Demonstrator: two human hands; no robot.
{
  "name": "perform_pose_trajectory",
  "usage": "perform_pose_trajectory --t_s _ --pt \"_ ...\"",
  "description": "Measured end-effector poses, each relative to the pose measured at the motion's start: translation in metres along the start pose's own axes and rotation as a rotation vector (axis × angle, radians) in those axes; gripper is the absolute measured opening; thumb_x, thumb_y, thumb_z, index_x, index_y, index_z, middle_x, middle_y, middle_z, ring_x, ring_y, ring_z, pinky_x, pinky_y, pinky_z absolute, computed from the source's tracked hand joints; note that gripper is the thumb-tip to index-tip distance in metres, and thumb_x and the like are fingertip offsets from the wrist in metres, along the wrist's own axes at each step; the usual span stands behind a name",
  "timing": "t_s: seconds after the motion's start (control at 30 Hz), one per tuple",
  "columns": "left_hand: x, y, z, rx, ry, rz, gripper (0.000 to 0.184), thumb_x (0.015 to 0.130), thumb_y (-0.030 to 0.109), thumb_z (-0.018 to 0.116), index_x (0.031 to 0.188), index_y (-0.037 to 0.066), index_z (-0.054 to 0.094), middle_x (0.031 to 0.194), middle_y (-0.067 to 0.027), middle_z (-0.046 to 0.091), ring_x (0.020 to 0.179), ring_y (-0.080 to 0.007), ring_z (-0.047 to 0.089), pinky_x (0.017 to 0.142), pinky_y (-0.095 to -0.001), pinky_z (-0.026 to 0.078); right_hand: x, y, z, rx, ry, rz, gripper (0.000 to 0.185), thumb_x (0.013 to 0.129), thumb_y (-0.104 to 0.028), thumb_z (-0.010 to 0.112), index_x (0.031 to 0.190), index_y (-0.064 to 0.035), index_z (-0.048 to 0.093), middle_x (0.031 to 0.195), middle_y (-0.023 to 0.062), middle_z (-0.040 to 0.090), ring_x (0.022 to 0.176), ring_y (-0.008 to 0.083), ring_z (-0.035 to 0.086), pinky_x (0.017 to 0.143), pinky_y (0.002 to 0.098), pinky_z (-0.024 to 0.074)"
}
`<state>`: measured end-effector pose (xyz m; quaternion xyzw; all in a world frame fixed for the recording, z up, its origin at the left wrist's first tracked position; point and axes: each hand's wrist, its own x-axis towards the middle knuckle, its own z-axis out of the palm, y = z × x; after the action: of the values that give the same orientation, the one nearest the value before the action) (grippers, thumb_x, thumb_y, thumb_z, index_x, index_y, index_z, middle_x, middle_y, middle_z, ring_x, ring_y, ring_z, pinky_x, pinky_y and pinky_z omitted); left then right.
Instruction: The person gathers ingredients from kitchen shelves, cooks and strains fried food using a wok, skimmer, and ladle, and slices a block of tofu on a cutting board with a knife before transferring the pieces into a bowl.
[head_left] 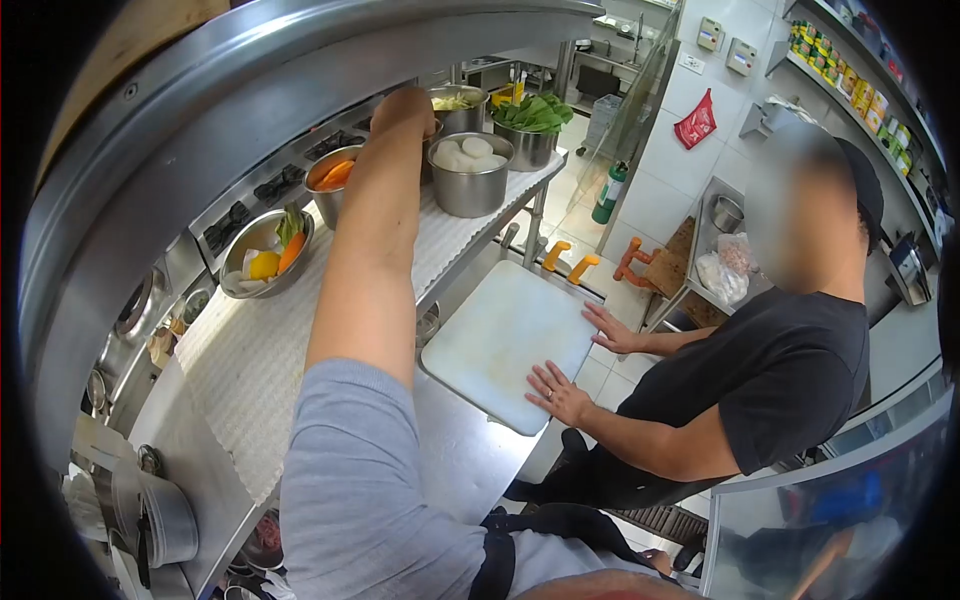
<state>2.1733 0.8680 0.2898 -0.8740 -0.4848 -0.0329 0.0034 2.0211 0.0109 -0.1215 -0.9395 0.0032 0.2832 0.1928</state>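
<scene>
My left hand [403, 108] reaches across the shelf among metal containers; its fingers are hidden behind the wrist. Nearest to it are a container of shredded pale-green vegetable [458, 103], a container of white round pieces [467, 157] and a container of orange pieces [334, 176], partly covered by my forearm. Leafy greens [533, 113] fill another container at the shelf's far end. Closer in, a metal bowl [262, 265] holds a yellow piece, a carrot-like orange piece and some greens. Low at the bottom edge, a bit of my right hand [655, 561] shows, too small to read its fingers.
A co-worker in a dark shirt [770, 370] stands to the right, both hands on a white cutting board [510, 340]. Orange handles [570, 262] stick up beyond the board. A metal hood edge [300, 50] crosses overhead. Plastic tubs [165, 520] stand at lower left.
</scene>
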Motion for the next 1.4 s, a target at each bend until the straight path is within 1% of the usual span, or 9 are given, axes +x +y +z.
perform_pose_trajectory --t_s 0.07,0.1,0.4,0.77,0.87,1.1,1.27,1.33,1.4 --pt "-0.009 0.003 -0.001 -0.018 0.019 -0.019 0.041 0.071 0.031 0.078 0.108 0.015 0.072 0.115 -0.0104 0.068 0.109 -0.0286 0.064 0.089 -0.0395 0.052 0.013 -0.010 0.008 0.037 0.070 0.032 0.023 0.081 -0.020 0.065 0.088 0.0008 0.071 0.059 0.0155 0.067 0.051 0.0208 0.068 0.055 0.0319 0.0558" --pt "-0.014 0.003 0.002 -0.045 0.036 -0.035 0.041 0.072 0.032 0.077 0.108 0.014 0.072 0.116 -0.0110 0.068 0.111 -0.0284 0.064 0.089 -0.0396 0.052 0.017 -0.018 0.009 0.088 0.082 0.080 0.023 0.075 -0.029 0.069 0.079 -0.0079 0.076 0.081 0.0168 0.071 0.075 0.0307 0.071 0.071 0.0406 0.0556" --pt "0.014 -0.005 0.034 -0.164 -0.040 -0.074 0.065 0.079 0.048 0.070 0.135 0.017 0.055 0.140 -0.0075 0.053 0.128 -0.0285 0.051 0.099 -0.0427 0.046 0.051 -0.009 0.038 0.233 0.080 0.000 0.022 0.085 -0.014 0.064 0.093 0.0057 0.070 0.070 0.0181 0.068 0.057 0.0228 0.070 0.052 0.0344 0.0533" --pt "0.006 -0.027 0.017 -0.009 -0.022 0.156 0.056 0.082 0.051 0.062 0.124 0.014 0.063 0.130 -0.0175 0.058 0.121 -0.0328 0.056 0.100 -0.0403 0.045 0.003 0.068 0.047 0.032 0.117 0.172 0.016 0.079 -0.015 0.066 0.086 -0.0015 0.072 0.059 0.0147 0.067 0.049 0.0218 0.067 0.051 0.0326 0.0556" --pt "0.018 -0.037 0.024 -0.064 0.234 0.088 0.045 0.077 0.041 0.060 0.111 0.012 0.070 0.116 -0.0182 0.066 0.112 -0.0335 0.061 0.096 -0.0393 0.047 0.018 0.081 0.054 0.012 0.128 0.222 0.017 0.079 -0.017 0.066 0.086 -0.0027 0.072 0.059 0.0152 0.066 0.049 0.0211 0.067 0.053 0.0329 0.0559" --pt "-0.010 -0.056 0.001 -0.430 0.424 -0.037 0.060 0.082 0.052 0.054 0.126 0.010 0.059 0.124 -0.0178 0.062 0.116 -0.0336 0.058 0.095 -0.0417 0.046 0.067 0.064 0.072 0.216 0.152 0.082 0.019 0.081 -0.015 0.063 0.087 0.0008 0.071 0.060 0.0164 0.066 0.048 0.0212 0.067 0.048 0.0329 0.0541" --pt "-0.053 -0.057 -0.012 -0.658 0.627 -0.094 0.053 0.088 0.047 0.057 0.122 0.006 0.057 0.118 -0.0153 0.065 0.110 -0.0332 0.061 0.090 -0.0448 0.047 0.063 0.027 0.055 0.138 0.106 -0.071 0.023 0.083 -0.021 0.066 0.089 0.0001 0.072 0.065 0.0184 0.068 0.056 0.0245 0.069 0.061 0.0359 0.0562" --pt "-0.089 -0.056 -0.008 -1.758 0.477 0.225 0.029 0.088 0.025 0.066 0.110 0.007 0.059 0.103 -0.0106 0.067 0.095 -0.0265 0.065 0.074 -0.0420 0.053 0.066 0.042 0.057 0.142 0.096 -0.151 0.022 0.084 -0.022 0.066 0.088 -0.0006 0.072 0.064 0.0179 0.067 0.055 0.0246 0.069 0.060 0.0358 0.0558" --pt "-0.123 -0.062 -0.010 -1.954 0.374 0.157 0.016 0.084 0.006 0.067 0.096 0.007 0.057 0.088 -0.0076 0.063 0.072 -0.0193 0.064 0.048 -0.0298 0.047 0.075 0.064 0.062 0.170 0.014 -0.138 0.023 0.083 -0.018 0.061 0.085 0.0027 0.071 0.064 0.0161 0.068 0.052 0.0221 0.068 0.053 0.0348 0.0547"
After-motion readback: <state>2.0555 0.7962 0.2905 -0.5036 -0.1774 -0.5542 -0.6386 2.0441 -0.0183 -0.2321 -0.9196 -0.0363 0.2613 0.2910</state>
